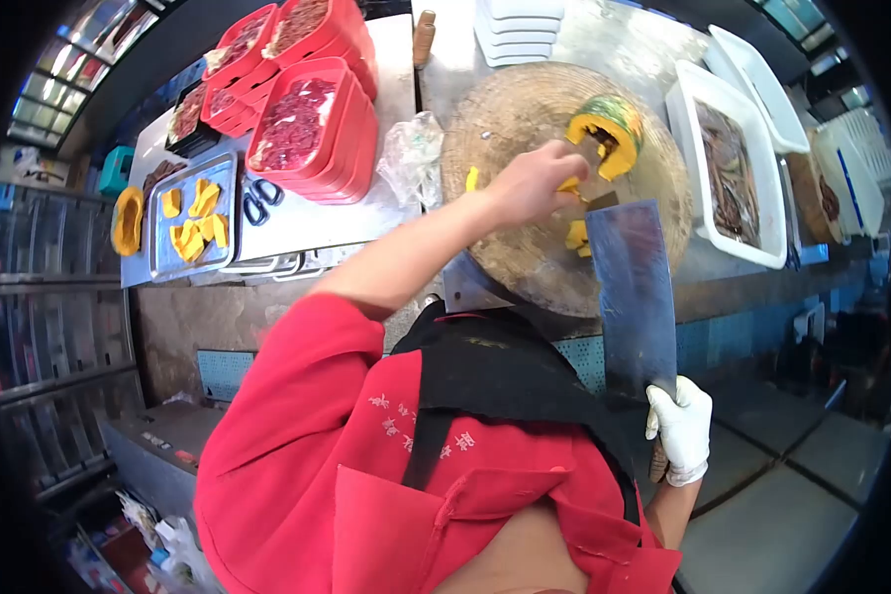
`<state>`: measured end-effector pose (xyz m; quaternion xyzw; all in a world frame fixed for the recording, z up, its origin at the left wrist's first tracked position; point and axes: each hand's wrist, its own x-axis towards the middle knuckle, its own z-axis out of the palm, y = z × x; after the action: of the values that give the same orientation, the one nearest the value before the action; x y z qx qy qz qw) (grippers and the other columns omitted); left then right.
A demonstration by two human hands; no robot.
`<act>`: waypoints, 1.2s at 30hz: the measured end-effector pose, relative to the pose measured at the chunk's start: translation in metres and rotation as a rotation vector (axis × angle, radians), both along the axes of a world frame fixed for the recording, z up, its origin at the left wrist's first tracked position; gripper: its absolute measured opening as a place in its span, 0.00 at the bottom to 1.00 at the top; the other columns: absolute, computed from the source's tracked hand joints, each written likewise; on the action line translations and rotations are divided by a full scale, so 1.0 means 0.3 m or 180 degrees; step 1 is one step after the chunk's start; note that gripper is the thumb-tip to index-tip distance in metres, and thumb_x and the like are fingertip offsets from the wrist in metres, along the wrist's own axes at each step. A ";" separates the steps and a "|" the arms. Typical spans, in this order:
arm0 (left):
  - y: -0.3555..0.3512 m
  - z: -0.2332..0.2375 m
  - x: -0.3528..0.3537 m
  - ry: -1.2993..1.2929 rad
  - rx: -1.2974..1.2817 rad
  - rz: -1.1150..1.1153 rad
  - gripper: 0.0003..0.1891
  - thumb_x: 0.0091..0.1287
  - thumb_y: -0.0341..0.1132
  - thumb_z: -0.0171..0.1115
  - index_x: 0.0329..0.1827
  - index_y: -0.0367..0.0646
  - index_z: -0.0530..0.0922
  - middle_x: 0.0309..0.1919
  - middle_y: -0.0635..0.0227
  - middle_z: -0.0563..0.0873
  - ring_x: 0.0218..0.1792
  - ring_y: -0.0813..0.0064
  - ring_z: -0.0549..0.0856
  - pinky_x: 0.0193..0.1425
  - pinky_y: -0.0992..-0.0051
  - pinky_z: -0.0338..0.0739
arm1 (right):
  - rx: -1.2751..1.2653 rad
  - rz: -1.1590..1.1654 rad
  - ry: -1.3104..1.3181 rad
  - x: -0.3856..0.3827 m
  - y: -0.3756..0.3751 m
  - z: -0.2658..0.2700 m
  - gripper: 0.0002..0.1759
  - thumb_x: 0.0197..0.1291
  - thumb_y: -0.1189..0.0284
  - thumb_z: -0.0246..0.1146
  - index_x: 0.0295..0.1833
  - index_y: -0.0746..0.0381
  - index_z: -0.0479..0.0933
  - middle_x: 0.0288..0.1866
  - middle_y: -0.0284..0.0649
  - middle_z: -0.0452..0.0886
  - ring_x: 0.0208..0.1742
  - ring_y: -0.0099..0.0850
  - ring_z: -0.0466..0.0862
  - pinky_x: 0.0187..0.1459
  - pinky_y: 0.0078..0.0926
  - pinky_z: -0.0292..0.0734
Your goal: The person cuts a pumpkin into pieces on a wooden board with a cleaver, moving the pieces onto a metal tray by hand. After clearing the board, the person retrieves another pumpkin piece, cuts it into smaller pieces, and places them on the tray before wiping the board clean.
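Note:
On the round wooden chopping block (515,109), a chunk of green-skinned pumpkin (619,134) stands with its orange flesh and hollow showing. My left hand (540,183) is bare and reaches over the block, fingers closed on a small pumpkin piece (568,185). Another cut piece (577,236) lies just below it, partly behind the blade. My right hand (683,428), in a white glove, grips the handle of a broad cleaver (636,292). Its blade points forward, the far end over the block's near edge. The gloved fingers are partly hidden around the handle.
A metal tray (163,259) of pumpkin pieces sits at left, beside a pumpkin half (127,222). Stacked red tubs (342,148) hold meat, with scissors (257,203) and a plastic bag (413,158) nearby. A white bin (698,198) stands right of the block.

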<state>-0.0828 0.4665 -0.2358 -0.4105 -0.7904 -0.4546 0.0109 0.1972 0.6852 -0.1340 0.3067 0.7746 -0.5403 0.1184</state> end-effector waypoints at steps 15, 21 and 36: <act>-1.696 -0.284 0.139 0.0067 0.0507 0.5743 0.18 0.58 0.39 0.71 0.47 0.40 0.79 0.40 0.56 0.85 0.41 0.60 0.84 0.49 0.63 0.76 | 0.0004 0.1076 -0.0161 -0.410 -0.314 -0.093 0.07 0.64 0.77 0.60 0.31 0.64 0.74 0.14 0.32 0.72 0.12 0.20 0.70 0.15 0.20 0.63; -1.733 -0.181 -0.009 0.1254 -0.0322 0.5440 0.34 0.57 0.44 0.74 0.60 0.29 0.73 0.46 0.50 0.82 0.44 0.60 0.82 0.52 0.65 0.77 | 0.0618 0.0489 -0.0313 -0.259 -0.277 -0.031 0.09 0.63 0.75 0.62 0.30 0.63 0.74 0.16 0.31 0.72 0.15 0.18 0.70 0.18 0.22 0.64; 0.201 0.109 -0.261 0.2058 -0.0898 0.0180 0.31 0.54 0.21 0.60 0.65 0.52 0.74 0.61 0.55 0.78 0.58 0.54 0.79 0.61 0.63 0.76 | 0.0525 -0.0229 0.0304 -0.038 0.007 -0.071 0.11 0.63 0.73 0.63 0.29 0.66 0.74 0.16 0.35 0.74 0.15 0.21 0.73 0.19 0.24 0.66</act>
<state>-0.1612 0.5269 -0.2031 -0.5086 -0.8121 -0.1870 0.2163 0.1859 0.6872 -0.1553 0.3170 0.8097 -0.4926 0.0362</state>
